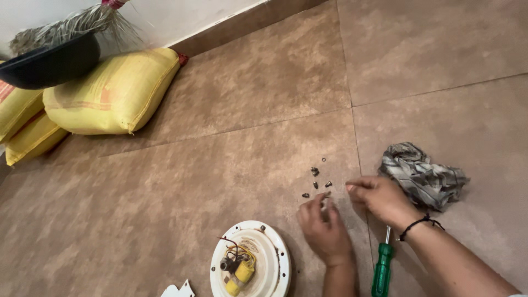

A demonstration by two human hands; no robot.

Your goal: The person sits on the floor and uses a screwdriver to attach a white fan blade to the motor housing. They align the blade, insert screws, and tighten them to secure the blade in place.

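Note:
Several small dark screws lie scattered on the brown tiled floor. My left hand rests just below them, its fingertips pinching what looks like one small screw. My right hand, a black cord around its wrist, reaches in from the right with thumb and forefinger pinched near the same spot; whether it holds anything is unclear. A round white fan motor housing with yellow capacitors and wires inside lies to the left of my left hand. A green-handled screwdriver lies on the floor between my forearms.
A crumpled grey patterned rag sits right of my right hand. Yellow sacks lean by the wall at upper left, with a black bowl and a broom on top. White plastic pieces lie at the bottom edge.

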